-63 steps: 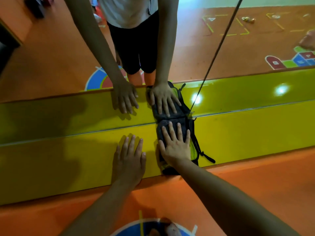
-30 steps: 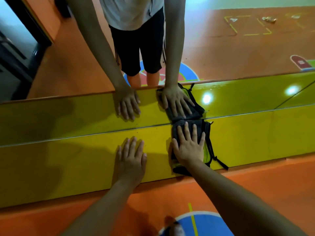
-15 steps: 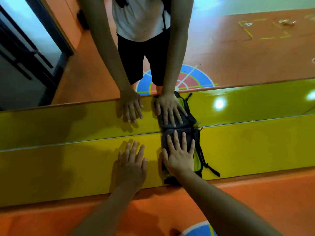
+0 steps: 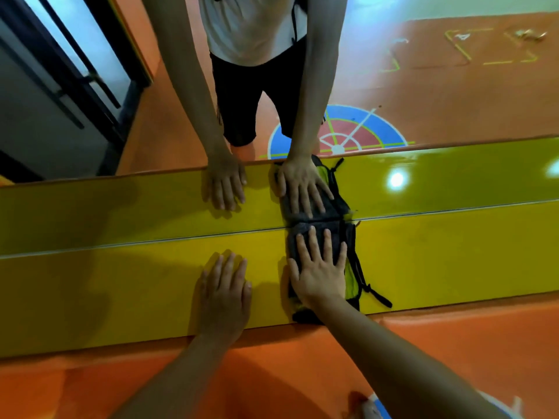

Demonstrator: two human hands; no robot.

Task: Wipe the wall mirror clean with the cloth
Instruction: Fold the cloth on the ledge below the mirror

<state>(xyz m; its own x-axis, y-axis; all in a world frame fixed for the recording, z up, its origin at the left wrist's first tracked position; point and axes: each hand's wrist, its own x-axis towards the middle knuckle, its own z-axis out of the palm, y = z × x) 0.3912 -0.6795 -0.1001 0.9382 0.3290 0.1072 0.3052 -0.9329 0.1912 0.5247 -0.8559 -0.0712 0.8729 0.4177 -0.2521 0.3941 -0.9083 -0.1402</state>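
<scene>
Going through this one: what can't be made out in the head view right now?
Head view only.
1. Cloth: middle hidden under the flat right hand.
2. Mirror: top and sides cut off by the frame; smears too faint to tell.
3. Left hand: palm hidden against the yellow ledge.

You look down on a glossy yellow panel (image 4: 121, 285) above an orange floor (image 4: 453, 343). A bright light spot (image 4: 396, 179) glints on the yellow. Farther off show a blue-and-red target marking (image 4: 363, 131), yellow floor outlines (image 4: 490, 57) and a dark-framed door (image 4: 99, 83).
</scene>
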